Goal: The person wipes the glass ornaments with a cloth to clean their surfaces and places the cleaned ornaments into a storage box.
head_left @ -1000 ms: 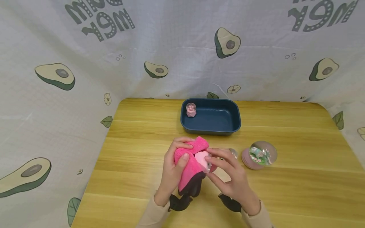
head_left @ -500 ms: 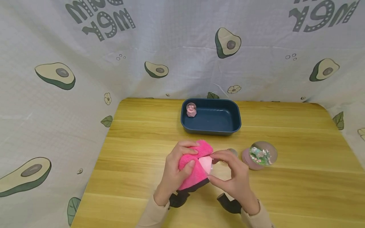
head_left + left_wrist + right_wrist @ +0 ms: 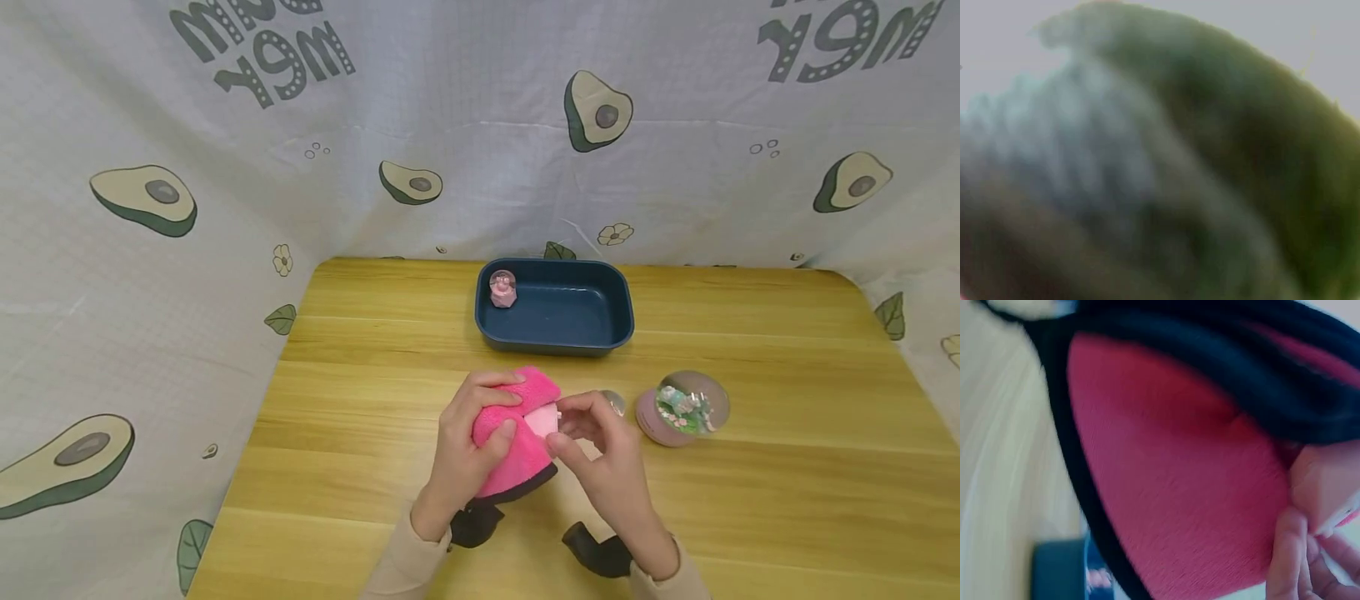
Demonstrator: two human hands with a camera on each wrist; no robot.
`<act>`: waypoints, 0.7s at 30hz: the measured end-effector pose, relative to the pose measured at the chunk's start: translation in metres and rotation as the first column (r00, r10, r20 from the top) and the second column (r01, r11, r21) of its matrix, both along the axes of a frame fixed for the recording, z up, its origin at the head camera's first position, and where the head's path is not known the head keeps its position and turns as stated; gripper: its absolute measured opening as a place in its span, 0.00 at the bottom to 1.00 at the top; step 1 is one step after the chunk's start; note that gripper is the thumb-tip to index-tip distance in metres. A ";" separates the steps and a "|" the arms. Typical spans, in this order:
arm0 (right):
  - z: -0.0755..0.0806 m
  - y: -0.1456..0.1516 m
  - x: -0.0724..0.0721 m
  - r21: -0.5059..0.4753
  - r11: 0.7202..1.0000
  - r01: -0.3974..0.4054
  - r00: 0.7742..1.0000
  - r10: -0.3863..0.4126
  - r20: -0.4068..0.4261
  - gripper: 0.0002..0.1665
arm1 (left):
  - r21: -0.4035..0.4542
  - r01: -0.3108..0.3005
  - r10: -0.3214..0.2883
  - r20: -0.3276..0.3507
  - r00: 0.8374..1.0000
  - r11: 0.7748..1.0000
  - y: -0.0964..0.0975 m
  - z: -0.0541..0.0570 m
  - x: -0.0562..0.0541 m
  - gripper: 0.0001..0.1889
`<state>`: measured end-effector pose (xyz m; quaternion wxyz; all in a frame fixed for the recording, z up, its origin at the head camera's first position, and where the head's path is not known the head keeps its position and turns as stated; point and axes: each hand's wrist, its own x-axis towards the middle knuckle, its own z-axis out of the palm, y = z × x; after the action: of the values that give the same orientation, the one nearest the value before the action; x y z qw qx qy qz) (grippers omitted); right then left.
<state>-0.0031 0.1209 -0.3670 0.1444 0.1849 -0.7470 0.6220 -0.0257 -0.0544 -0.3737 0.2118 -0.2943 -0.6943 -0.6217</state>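
My left hand (image 3: 468, 437) grips a bright pink cloth (image 3: 513, 467) with black edging, bunched around a small object with a pale pink faceted base (image 3: 542, 419). From the other side, the fingers and thumb of my right hand (image 3: 611, 446) pinch that object. In the right wrist view the cloth (image 3: 1179, 469) hangs broad beside the pink base (image 3: 1322, 487), fingertips right at its lower end. The rest of the object is hidden by cloth and fingers. Blurred folds fill most of the left wrist view.
A dark blue tray (image 3: 573, 321) stands at the back middle, with a small pink snow globe (image 3: 502, 290) in its left corner. A larger snow globe (image 3: 682, 408) sits to the right. Behind my right hand shows a small clear dome (image 3: 614, 402), partly covered.
The cloth and the object have shifted slightly right and been turned, with the black edging now lower. My right fingers have changed their hold on the object.
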 end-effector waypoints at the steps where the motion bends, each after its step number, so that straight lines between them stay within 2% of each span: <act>1: 0.000 0.000 -0.001 0.027 1.000 -0.002 0.998 0.004 -0.064 0.19 | 0.028 -0.003 0.002 0.041 0.999 1.000 0.000 0.000 0.000 0.12; 2: 0.000 0.001 -0.003 0.054 0.999 -0.005 0.991 0.013 -0.135 0.23 | 0.055 -0.004 0.000 0.085 0.996 0.998 0.000 0.000 0.001 0.12; 4: 0.001 0.001 -0.006 0.097 0.995 -0.016 0.962 0.042 -0.268 0.29 | 0.107 -0.003 -0.015 0.162 0.987 0.994 0.000 0.002 0.001 0.12; 6: 0.003 0.002 -0.009 0.141 0.989 -0.032 0.917 0.085 -0.389 0.29 | 0.148 -0.003 -0.033 0.234 0.972 0.989 -0.001 0.003 0.001 0.12; 8: 0.006 0.002 -0.011 0.195 0.980 -0.034 0.873 0.124 -0.471 0.26 | 0.180 0.001 -0.053 0.285 0.957 0.984 -0.003 0.005 0.002 0.12; 11: 0.009 0.001 -0.013 0.241 0.969 -0.044 0.832 0.169 -0.529 0.21 | 0.202 0.018 -0.083 0.320 0.944 0.979 -0.003 0.007 0.002 0.12; 13: 0.011 0.001 -0.015 0.246 0.968 -0.053 0.814 0.185 -0.551 0.19 | 0.207 0.031 -0.098 0.324 0.941 0.978 -0.004 0.007 0.002 0.12; 17: 0.011 0.003 -0.020 0.234 0.970 -0.063 0.787 0.192 -0.586 0.18 | 0.193 0.044 -0.103 0.307 0.946 0.980 -0.003 0.008 0.003 0.12; 21: 0.010 0.005 -0.022 0.225 0.973 -0.044 0.778 0.175 -0.604 0.19 | 0.159 0.044 -0.087 0.275 0.958 0.986 -0.003 0.008 0.004 0.11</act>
<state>-0.0255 0.1258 -0.3573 0.3257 0.4356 -0.7042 0.4565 -0.0218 -0.0569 -0.3657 0.1123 -0.2091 -0.6581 -0.7146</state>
